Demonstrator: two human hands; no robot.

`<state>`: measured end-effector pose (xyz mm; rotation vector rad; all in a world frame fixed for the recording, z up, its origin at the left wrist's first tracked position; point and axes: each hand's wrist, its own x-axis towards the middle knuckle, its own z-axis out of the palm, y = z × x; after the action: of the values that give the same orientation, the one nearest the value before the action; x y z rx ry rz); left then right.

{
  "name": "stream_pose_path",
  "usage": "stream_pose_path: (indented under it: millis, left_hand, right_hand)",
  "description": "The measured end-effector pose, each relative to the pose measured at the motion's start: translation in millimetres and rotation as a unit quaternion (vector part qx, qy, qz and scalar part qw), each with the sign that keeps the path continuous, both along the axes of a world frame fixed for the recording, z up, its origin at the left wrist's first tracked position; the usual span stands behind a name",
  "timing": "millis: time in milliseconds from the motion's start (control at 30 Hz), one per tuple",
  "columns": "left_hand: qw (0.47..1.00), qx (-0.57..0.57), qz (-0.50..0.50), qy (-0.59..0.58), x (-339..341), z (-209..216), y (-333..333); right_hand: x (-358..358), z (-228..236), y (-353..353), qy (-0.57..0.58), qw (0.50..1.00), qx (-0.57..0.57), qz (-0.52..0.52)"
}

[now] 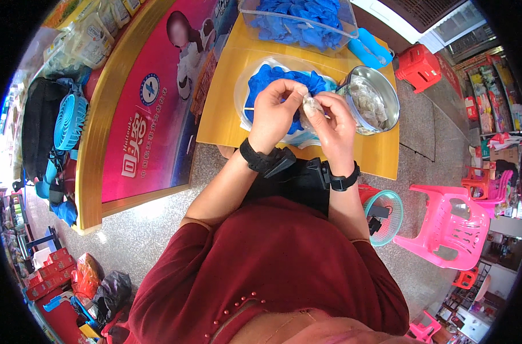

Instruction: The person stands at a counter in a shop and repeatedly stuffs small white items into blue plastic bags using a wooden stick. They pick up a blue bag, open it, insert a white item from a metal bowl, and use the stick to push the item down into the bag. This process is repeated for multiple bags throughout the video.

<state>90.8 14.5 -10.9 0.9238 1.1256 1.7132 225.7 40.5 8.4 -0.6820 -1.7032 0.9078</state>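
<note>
Over a round pale bowl (242,86) filled with bright blue pieces (268,74), my two hands meet. My left hand (275,109) is closed, thumb and fingertips pinched together at the upper end of a small crumpled whitish piece (311,106). My right hand (334,123) grips the same piece between thumb and fingers. Its exact kind is too small to make out. Right beside my right hand stands a round metal tin (394,109) holding several similar pale crumpled pieces (367,102). My hands hide part of the bowl.
A clear plastic box (352,26) of blue pieces sits at the far side of the yellow table (229,63), beside a blue-handled tool (370,49). Left stands a pink-panelled counter (129,114). A pink chair (444,226), turquoise basket (397,215) and red stool (418,67) are on the right.
</note>
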Motion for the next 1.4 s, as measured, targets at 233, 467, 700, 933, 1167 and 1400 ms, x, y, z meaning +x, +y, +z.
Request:
stream_pose_path:
  millis: [233,467,700,933,1167,1400]
  left_hand:
    - [1.0,0.005,0.016,-0.004,1.4,6.6,-2.4]
    - [0.948,0.074,0.13,0.28,7.8,11.8,-7.5]
    - [0.98,0.048,0.108,0.158,4.9,6.9,-2.2]
    - [0.904,0.155,0.154,0.366,4.1,17.7,-7.9]
    - [0.924,0.132,0.158,0.323,13.5,12.7,-8.5]
    - [0.992,0.057,0.092,0.064,9.0,5.3,-4.1]
  right_hand:
    - [-2.4,-4.7,0.7,0.017,0.996,-0.085,-0.013]
    - [-9.7,-6.7,-1.9,0.073,0.986,-0.141,-0.045]
    - [-6.3,-11.1,0.3,0.007,1.0,-0.018,-0.007]
    - [-13.6,-13.0,-1.3,0.09,0.982,-0.163,-0.015]
    - [-12.6,-14.6,1.5,0.187,0.949,-0.253,0.016]
    - [-8.2,-15.3,-4.0,0.146,0.958,-0.24,0.054]
